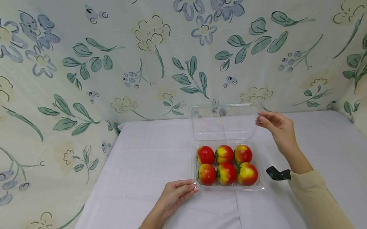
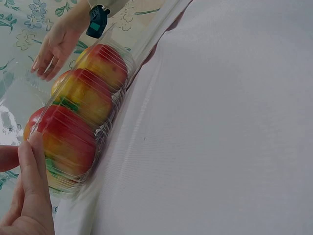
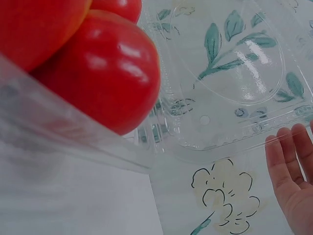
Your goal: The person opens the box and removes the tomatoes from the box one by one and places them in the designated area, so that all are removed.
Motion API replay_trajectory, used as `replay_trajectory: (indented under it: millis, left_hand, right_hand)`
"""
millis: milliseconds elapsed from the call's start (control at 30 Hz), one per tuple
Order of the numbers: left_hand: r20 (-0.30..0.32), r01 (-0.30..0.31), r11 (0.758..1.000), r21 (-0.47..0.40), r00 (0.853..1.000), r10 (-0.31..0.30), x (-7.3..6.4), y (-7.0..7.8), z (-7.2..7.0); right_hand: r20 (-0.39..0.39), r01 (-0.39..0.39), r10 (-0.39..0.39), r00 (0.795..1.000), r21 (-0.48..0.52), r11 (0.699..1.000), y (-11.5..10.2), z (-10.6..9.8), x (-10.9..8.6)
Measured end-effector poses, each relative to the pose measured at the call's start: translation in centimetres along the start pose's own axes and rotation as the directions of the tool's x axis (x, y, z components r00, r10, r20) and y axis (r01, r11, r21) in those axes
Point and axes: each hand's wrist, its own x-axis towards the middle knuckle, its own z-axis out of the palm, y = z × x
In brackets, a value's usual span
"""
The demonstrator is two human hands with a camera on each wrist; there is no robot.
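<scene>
A clear plastic clamshell container [image 1: 231,189] holds red-and-yellow round fruits [image 1: 227,173] with green leafy tops, set in two rows. Its transparent lid [image 1: 223,123] is raised at the far side. At the near left corner, my left hand [image 1: 176,196] pinches the container's rim between thumb and fingers; the left wrist view shows the fingers [image 2: 32,169] against its wall. My right hand [image 1: 281,131] is at the right edge of the lid. In the right wrist view its extended fingers [image 3: 286,156] meet the lid's edge, and the thumb is out of sight.
A white cloth [image 1: 154,149] covers the table under the container. Behind it and at both sides hangs a floral curtain [image 1: 156,66]. Each wrist carries a black camera mount, such as the right one [image 1: 278,174] beside the cuff.
</scene>
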Motion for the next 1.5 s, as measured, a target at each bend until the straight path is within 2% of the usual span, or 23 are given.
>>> replay_trajectory:
  millis: [300,533,867,1100,1333,1500]
  left_hand:
    - [0.001,-0.001,1.0,-0.007,1.0,0.001,0.0,0.1,0.0]
    - [-0.001,0.0,1.0,-0.006,1.0,0.0,0.0,0.1,0.1]
    - [0.001,0.002,1.0,0.005,1.0,-0.002,0.1,0.2,0.0]
    - [0.002,0.001,1.0,-0.004,1.0,-0.001,0.0,0.1,0.0]
    - [0.003,0.0,1.0,0.0,1.0,0.0,-0.1,0.0,0.0]
    - [0.003,0.0,1.0,0.001,1.0,0.0,-0.1,0.0,0.1]
  right_hand:
    - [0.024,-0.008,0.008,1.0,0.001,1.0,0.3,0.0,0.2]
    - [0.042,-0.044,0.044,0.998,-0.006,0.999,1.1,0.0,0.5]
    - [0.077,-0.075,0.079,0.994,-0.059,0.995,1.3,0.0,0.8]
    - [0.082,-0.074,0.076,0.994,-0.023,0.997,1.6,0.1,1.3]
    - [0.094,-0.106,0.113,0.989,-0.081,0.991,2.0,0.1,2.0]
    - [0.098,-0.135,0.142,0.985,-0.077,0.988,2.1,0.3,2.5]
